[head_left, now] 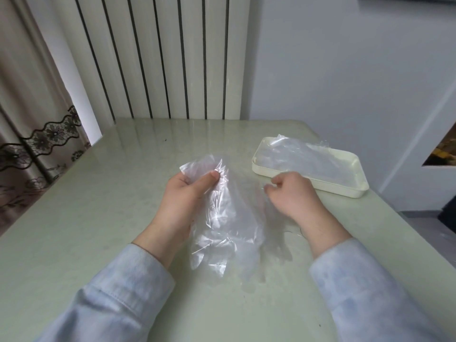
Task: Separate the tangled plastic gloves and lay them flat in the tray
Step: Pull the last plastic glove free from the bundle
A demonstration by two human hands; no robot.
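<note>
A crumpled clear plastic glove (217, 218) hangs over the pale green table, its fingers pointing toward me. My left hand (187, 193) pinches its cuff between thumb and fingers. A second clear glove (269, 233) lies thin and faint to the right of it, and my right hand (291, 191) pinches its upper edge with curled fingers. The cream rectangular tray (345, 191) sits at the right, just beyond my right hand, with clear plastic gloves (301, 156) lying flat inside and one edge sticking up over its far rim.
The table (98, 206) ends at a white radiator at the back and a wall at the right. A lace-edged curtain (37, 134) hangs at the left. The table's right edge drops away just past the tray.
</note>
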